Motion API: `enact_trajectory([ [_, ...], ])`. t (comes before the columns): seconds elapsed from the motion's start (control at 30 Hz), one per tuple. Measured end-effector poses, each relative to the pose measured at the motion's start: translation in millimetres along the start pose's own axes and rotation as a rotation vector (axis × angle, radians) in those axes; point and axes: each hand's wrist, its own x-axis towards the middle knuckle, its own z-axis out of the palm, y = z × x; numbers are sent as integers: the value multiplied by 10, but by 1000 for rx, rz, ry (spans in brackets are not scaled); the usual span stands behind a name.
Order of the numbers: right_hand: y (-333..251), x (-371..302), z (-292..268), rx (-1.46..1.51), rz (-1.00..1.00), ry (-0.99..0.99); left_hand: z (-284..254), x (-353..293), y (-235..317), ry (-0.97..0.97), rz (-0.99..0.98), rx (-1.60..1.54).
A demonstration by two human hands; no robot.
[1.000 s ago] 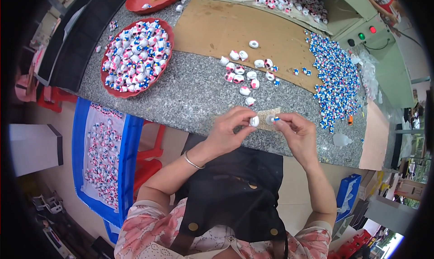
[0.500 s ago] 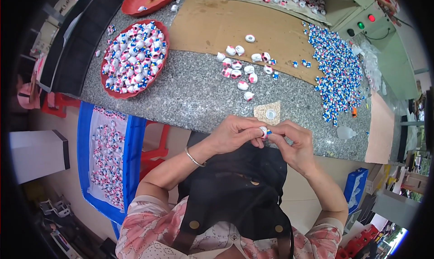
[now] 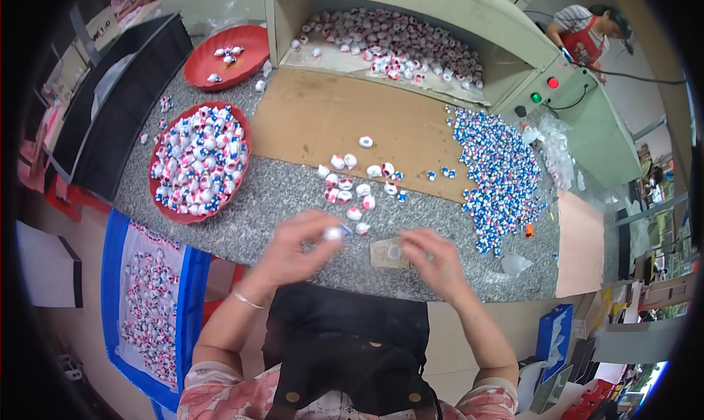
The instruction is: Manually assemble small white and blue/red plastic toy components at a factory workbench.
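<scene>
My left hand [image 3: 299,250] is raised over the near edge of the granite table, its thumb and fingers closed on a small white toy piece [image 3: 334,233] with a blue part beside it; motion smears its details. To the right, my right hand [image 3: 434,262] hovers by a small tan pad [image 3: 381,254] bearing a pale disc. Its fingers are bent and slightly apart, and I see nothing in them. Just beyond my left hand lie several loose white and pink toy heads [image 3: 345,196].
A red bowl [image 3: 156,192] full of assembled toy pieces stands left, with another red dish [image 3: 253,42] behind. Small blue and white parts [image 3: 499,174] are heaped right. A green metal cabinet [image 3: 609,141] stands at the back. A blue crate [image 3: 192,288] sits below left.
My hands have moved apart from their joint grip. The left carries the toy piece leftward, while the right is now beside the pad. The view has shifted, showing more of the back.
</scene>
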Motion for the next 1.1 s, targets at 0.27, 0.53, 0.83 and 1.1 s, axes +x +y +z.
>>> enact_trajectory([
  [0.27, 633, 820, -627, -692, -188, 318, -1704, 224, -68, 582, 237, 1101],
  [0.53, 651, 882, -635, -948, -70, 199, -1068, 368, -43, 549, 329, 917],
  [0.83, 376, -255, -234, -475, -81, 275, 115, 517, -495, 6, 139, 571],
  [1.1, 419, -415, -172, 47, 257, 334, 62, 357, -440, -81, -152, -140],
])
